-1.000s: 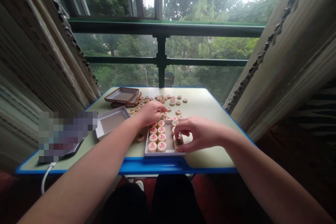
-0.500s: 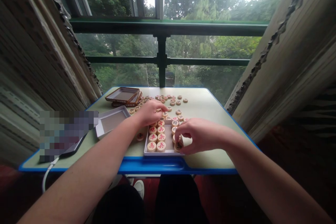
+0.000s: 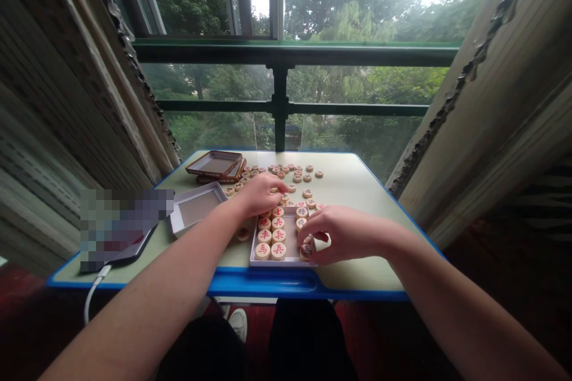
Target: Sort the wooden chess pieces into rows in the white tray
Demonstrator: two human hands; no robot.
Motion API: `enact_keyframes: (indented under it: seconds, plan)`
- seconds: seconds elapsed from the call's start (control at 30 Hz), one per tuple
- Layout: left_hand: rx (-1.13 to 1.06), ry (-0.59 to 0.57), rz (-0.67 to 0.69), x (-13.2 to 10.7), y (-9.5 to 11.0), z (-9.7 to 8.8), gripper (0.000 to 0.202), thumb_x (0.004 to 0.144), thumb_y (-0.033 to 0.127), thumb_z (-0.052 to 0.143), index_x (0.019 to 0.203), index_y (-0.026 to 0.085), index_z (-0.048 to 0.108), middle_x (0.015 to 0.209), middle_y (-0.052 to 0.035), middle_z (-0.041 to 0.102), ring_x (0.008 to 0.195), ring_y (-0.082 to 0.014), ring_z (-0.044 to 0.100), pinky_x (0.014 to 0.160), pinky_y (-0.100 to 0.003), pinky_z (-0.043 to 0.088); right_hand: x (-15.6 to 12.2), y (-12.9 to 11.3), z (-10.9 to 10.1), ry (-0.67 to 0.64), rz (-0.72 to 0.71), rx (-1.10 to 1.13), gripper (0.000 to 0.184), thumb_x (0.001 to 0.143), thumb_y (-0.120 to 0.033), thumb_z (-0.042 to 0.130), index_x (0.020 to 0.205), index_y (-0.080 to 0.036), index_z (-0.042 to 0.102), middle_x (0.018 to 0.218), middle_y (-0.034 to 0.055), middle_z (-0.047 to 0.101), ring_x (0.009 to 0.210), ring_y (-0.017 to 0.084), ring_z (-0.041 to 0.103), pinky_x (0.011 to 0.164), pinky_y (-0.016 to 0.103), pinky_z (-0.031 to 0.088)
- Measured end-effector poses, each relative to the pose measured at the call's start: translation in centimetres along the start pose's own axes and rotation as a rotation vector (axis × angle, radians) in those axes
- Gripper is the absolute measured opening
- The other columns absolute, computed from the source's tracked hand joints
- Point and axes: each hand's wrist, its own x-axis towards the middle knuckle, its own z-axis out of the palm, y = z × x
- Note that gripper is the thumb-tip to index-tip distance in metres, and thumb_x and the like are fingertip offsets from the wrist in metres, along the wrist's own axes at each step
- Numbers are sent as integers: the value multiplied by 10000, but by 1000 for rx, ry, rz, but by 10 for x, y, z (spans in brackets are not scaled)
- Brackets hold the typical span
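Right hand [image 3: 336, 232] grasps pale round wooden piece [image 3: 306, 249]
Five o'clock in white rectangular box [image 3: 281, 263]; left hand [image 3: 261, 193] at eleven, grip unclear.

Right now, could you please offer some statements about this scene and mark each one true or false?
1. The right hand is at the right side of the near white box. True.
2. The left hand is in the other white tray. False: it is near the loose pieces.
3. Red-marked pieces lie in the box's left part. True.
4. The cable is black. False: it is white.
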Motion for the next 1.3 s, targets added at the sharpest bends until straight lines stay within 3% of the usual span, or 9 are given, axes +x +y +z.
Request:
enact_keyframes:
  seconds: [0.57,0.67,0.77,0.83,0.97,1.3]
  plan:
    - [22,-35,-8,1,-2,2,321,652,55,481,814,181,728,845,-28,711,872,-183,610,865,-308,474,0,-1,-4,-5,38,32,191,703,-258,662,872,-174,690,615,-29,498,545,76,428,529,198,304]
    - [50,-46,-41,1,-6,6,372,651,31,461,851,191,731,887,-29,710,901,-180,606,877,-299,471,3,9,-8,181,131,-17,187,774,-269,576,876,-162,690,595,-19,515,522,80,421,517,207,297]
    - [89,-75,-82,0,-11,8,394,657,33,460,892,195,732,934,-37,708,940,-194,597,877,-298,472,7,31,-12,437,372,-119,210,801,-231,525,916,-164,688,700,24,613,596,112,497,586,229,352]
    - [94,-95,-107,0,-12,8,393,671,46,453,904,198,731,945,-38,708,950,-201,597,867,-301,477,8,50,-13,413,469,-159,253,779,-209,547,992,-169,678,863,61,666,747,163,562,690,257,399]
    - [34,-91,-155,0,-12,6,424,664,38,413,913,183,725,979,-39,707,962,-187,611,883,-297,475,10,76,-8,435,575,-244,294,790,-174,519,1038,-168,676,1076,109,640,989,238,541,860,323,402]
    - [-53,-8,-264,1,-21,5,409,613,42,414,833,187,727,930,-22,718,910,-170,640,853,-271,501,24,74,6,484,460,-61,238,786,-154,528,930,-199,712,1016,78,649,959,201,551,883,320,405]
